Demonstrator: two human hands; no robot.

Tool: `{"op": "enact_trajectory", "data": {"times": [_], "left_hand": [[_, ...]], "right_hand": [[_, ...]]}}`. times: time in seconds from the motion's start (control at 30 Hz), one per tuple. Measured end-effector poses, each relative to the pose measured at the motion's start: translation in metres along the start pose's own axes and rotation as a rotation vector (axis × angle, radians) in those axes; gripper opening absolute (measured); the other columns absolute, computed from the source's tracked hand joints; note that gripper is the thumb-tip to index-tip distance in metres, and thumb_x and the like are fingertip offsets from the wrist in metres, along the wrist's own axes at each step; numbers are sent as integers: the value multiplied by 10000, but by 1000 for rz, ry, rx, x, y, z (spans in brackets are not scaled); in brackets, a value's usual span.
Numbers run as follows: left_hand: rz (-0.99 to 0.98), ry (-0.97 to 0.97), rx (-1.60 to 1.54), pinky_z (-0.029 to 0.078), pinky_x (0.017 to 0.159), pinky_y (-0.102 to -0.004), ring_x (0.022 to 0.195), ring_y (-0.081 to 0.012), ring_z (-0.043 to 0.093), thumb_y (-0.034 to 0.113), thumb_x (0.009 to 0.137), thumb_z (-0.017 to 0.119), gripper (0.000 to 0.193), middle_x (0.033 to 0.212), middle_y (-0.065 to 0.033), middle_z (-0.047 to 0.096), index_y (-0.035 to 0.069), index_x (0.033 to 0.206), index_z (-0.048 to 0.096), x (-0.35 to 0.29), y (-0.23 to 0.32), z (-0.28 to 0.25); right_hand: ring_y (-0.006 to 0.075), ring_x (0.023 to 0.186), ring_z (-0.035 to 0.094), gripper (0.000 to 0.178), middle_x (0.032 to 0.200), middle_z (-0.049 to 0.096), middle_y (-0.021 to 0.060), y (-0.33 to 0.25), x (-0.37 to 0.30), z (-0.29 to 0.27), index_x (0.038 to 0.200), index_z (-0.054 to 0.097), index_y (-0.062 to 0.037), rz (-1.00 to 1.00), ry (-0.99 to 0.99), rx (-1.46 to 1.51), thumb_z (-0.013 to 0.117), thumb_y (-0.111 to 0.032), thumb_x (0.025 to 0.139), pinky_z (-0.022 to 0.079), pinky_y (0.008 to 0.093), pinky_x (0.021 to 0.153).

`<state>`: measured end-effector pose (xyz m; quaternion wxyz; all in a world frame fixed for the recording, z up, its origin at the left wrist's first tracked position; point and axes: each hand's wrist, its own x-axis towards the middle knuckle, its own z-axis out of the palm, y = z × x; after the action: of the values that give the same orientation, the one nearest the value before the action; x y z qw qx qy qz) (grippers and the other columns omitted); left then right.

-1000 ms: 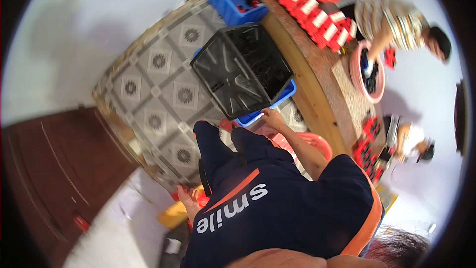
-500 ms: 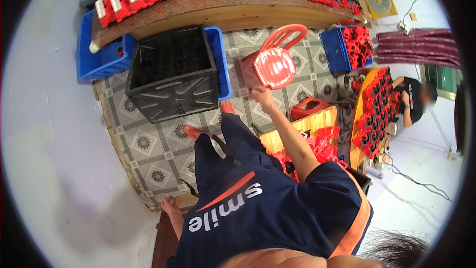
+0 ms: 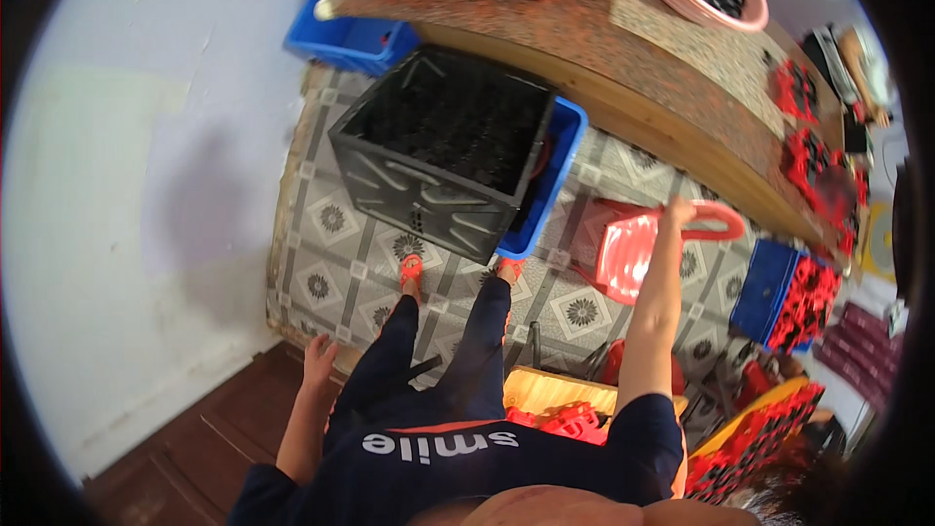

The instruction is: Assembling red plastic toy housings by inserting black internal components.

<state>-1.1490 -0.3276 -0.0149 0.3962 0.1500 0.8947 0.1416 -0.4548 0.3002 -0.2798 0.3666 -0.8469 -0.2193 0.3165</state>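
My right hand [image 3: 677,209] reaches far forward, its fingers closed on the backrest of a red plastic chair [image 3: 626,251]. The chair stands on the patterned tile floor, right of a large black crate [image 3: 429,193]. Dark parts, too small to make out singly, fill that crate. My left hand [image 3: 319,358] hangs low at my left side near the wall, fingers loosely apart and nothing in them.
A blue bin [image 3: 560,175] sits against the crate's right side. Beyond runs a stone-topped counter [image 3: 545,29] with red parts and a pink basin [image 3: 682,5] of black pieces. Another blue bin [image 3: 765,287] holds red parts. At right front is a wooden tray [image 3: 545,390]; another person's arm [image 3: 857,68] shows far right.
My view has turned to the right and closer to the counter. My right hand, formerly free near the chair seat, has moved onto the chair's backrest. My left hand still hangs at my side.
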Motion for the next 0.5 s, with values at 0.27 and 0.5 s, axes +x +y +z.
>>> {"op": "enact_trajectory", "data": {"times": [0.27, 0.5], "left_hand": [[-104, 7, -279, 514, 640, -319, 980, -209, 575, 332, 834, 679, 503, 1258, -108, 479, 104, 1262, 546, -14, 50, -33], [171, -211, -558, 473, 721, -309, 972, -177, 569, 328, 851, 668, 517, 1243, -106, 554, 110, 1294, 515, 37, 57, -106]], "right_hand": [[225, 514, 554, 284, 716, 586, 81, -61, -203, -212, 977, 610, -9, -10, 276, 457, 501, 100, 737, 466, 346, 422], [133, 711, 563, 269, 936, 635, 47, -254, -483, -380, 1117, 621, 25, -737, 101, 257, 603, -22, 852, 474, 273, 622]]}}
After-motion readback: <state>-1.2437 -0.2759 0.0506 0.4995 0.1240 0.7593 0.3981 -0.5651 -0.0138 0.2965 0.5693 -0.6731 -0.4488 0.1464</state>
